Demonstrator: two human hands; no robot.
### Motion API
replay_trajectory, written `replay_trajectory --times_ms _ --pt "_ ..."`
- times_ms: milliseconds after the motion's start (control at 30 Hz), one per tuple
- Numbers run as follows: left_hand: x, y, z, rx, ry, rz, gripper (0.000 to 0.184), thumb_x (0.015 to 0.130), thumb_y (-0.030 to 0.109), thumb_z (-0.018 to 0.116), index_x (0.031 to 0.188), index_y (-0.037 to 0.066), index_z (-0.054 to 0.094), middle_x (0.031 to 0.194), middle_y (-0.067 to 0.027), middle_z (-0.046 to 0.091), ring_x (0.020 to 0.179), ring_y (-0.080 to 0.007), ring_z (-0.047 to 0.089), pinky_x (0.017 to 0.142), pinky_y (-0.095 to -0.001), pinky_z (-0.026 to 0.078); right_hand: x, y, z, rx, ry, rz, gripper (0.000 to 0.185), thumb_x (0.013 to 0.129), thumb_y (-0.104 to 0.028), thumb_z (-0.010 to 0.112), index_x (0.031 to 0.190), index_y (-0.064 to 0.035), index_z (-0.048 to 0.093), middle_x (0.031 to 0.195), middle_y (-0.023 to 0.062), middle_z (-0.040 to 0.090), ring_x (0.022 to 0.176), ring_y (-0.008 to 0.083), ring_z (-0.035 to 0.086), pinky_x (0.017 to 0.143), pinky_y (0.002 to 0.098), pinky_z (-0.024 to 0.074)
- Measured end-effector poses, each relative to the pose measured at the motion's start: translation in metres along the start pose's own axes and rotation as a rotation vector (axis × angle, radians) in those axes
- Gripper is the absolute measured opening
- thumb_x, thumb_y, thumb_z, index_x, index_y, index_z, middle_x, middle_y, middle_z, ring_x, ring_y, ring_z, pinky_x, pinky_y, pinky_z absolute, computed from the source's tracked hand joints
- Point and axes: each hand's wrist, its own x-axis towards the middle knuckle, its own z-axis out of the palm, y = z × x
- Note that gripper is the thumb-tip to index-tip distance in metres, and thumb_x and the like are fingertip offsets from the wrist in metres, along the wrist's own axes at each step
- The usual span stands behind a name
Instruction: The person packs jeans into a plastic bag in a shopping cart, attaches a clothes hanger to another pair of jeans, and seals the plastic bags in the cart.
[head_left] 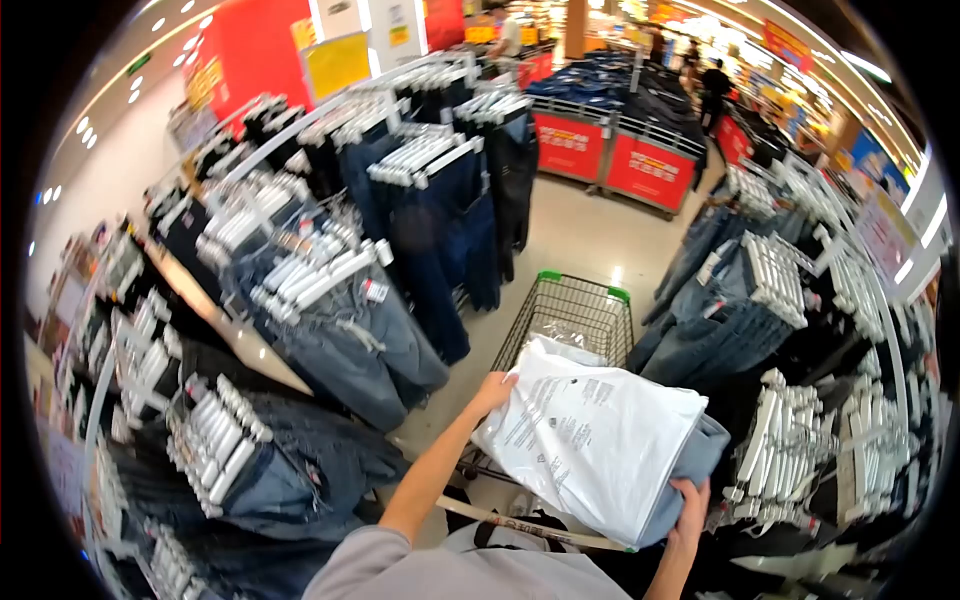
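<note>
A white plastic garment bag (590, 425) with dark print lies across the near part of a shopping cart (575, 310). Grey-blue folded fabric, seemingly jeans (700, 455), shows at the bag's right edge. My left hand (493, 392) grips the bag's upper left corner, fingers closed on its edge. At the lower right, my right hand (690, 512) is wrapped round the edge where the fabric sticks out. Another clear plastic package (565, 347) sits in the cart just beyond the bag. The bag hides much of the cart's near end.
Racks of hanging jeans (335, 330) line the left side, and more jeans (720, 310) hang on the right. White hangers (785, 440) crowd close to my right arm. Ahead, red-fronted bins (650, 170) hold piled dark clothing. A person in dark clothes (714, 90) stands farther back.
</note>
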Motion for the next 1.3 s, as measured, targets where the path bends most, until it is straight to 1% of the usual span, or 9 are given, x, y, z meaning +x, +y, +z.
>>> replay_trajectory --times_ms 167,467,633,733,867,1067,1133,1200,1300 --pt "0.022 -0.008 0.035 0.205 0.067 -0.061 0.043 0.101 0.035 0.057 0.104 -0.005 0.072 0.108 -0.0285 0.071 0.108 -0.0461 0.067 0.092 -0.0517 0.053 -0.028 -0.031 -0.053 -0.06 0.309 -0.113 0.067 0.069 -0.016 0.07 0.131 0.0032 0.055 0.124 0.0145 0.058 0.111 0.0286 0.056 0.1 0.0367 0.0432" --pt "0.025 -0.007 0.014 -0.222 0.33 -0.654 0.047 0.1 0.039 0.054 0.121 0.0 0.07 0.128 -0.028 0.066 0.121 -0.0436 0.063 0.102 -0.0532 0.05 -0.045 -0.053 -0.099 0.064 0.612 -0.204 0.071 0.072 -0.014 0.069 0.138 0.0025 0.051 0.132 0.0159 0.057 0.119 0.0307 0.055 0.107 0.042 0.0417" --pt "0.052 -0.045 0.059 0.062 0.513 -0.562 0.056 0.099 0.043 0.057 0.126 -0.006 0.063 0.13 -0.0318 0.062 0.125 -0.0433 0.06 0.104 -0.0514 0.048 -0.047 -0.056 -0.103 0.044 0.578 -0.232 0.072 0.072 -0.011 0.068 0.141 0.0027 0.05 0.134 0.0169 0.056 0.121 0.0309 0.054 0.109 0.0422 0.0414" --pt "0.033 -0.011 0.064 0.226 0.484 -0.221 0.062 0.097 0.042 0.064 0.13 -0.009 0.056 0.13 -0.0327 0.06 0.123 -0.0426 0.059 0.103 -0.0492 0.048 -0.038 -0.05 -0.091 0.031 0.471 -0.246 0.073 0.072 -0.009 0.068 0.142 0.0028 0.049 0.136 0.0174 0.055 0.122 0.0311 0.054 0.109 0.0424 0.0413" --pt "-0.07 0.092 0.059 -0.44 0.293 0.182 0.059 0.095 0.044 0.072 0.129 -0.002 0.056 0.126 -0.0199 0.063 0.116 -0.0356 0.062 0.1 -0.0467 0.05 -0.012 -0.024 -0.049 -0.01 0.21 -0.3 0.074 0.073 -0.007 0.068 0.144 0.003 0.048 0.138 0.0182 0.054 0.124 0.0312 0.054 0.11 0.0426 0.041" --pt "-0.193 0.15 0.044 -0.413 0.068 0.181 0.079 0.102 0.049 0.061 0.156 0.001 0.03 0.159 -0.0216 0.035 0.146 -0.0359 0.037 0.118 -0.0424 0.034 0.002 0.018 0.085 -0.413 -0.107 -0.476 0.077 0.067 0.001 0.08 0.137 0.0066 0.047 0.127 0.0166 0.058 0.119 0.0253 0.053 0.109 0.038 0.0394" --pt "-0.18 0.112 0.045 -0.694 -0.034 -0.033 0.086 0.106 0.066 0.033 0.161 0.001 0.025 0.166 -0.0172 0.027 0.15 -0.0327 0.032 0.122 -0.0425 0.026 0.001 0.034 0.113 -0.469 -0.242 -0.49 0.075 0.071 0.003 0.078 0.138 0.004 0.046 0.128 0.0134 0.059 0.118 0.0229 0.055 0.107 0.0342 0.0405" --pt "-0.163 0.075 0.03 -1.105 -0.132 -0.029 0.089 0.103 0.074 0.023 0.159 0.006 0.035 0.16 -0.0125 0.041 0.148 -0.0263 0.037 0.122 -0.0431 0.027 -0.021 0.022 0.15 -0.445 -0.441 -0.405 0.073 0.072 -0.002 0.082 0.136 0.0022 0.048 0.125 0.0134 0.06 0.116 0.0218 0.056 0.104 0.0344 0.0429" --pt "-0.18 0.044 0.007 -1.269 0.114 0.019 0.073 0.105 0.062 0.042 0.154 0.008 0.042 0.15 -0.008 0.054 0.138 -0.0234 0.051 0.117 -0.0426 0.038 -0.043 0.002 0.187 -0.578 -0.717 -0.374 0.082 0.072 -0.008 0.085 0.142 0.0018 0.043 0.116 0.0174 0.069 0.107 0.0258 0.066 0.098 0.0373 0.05"
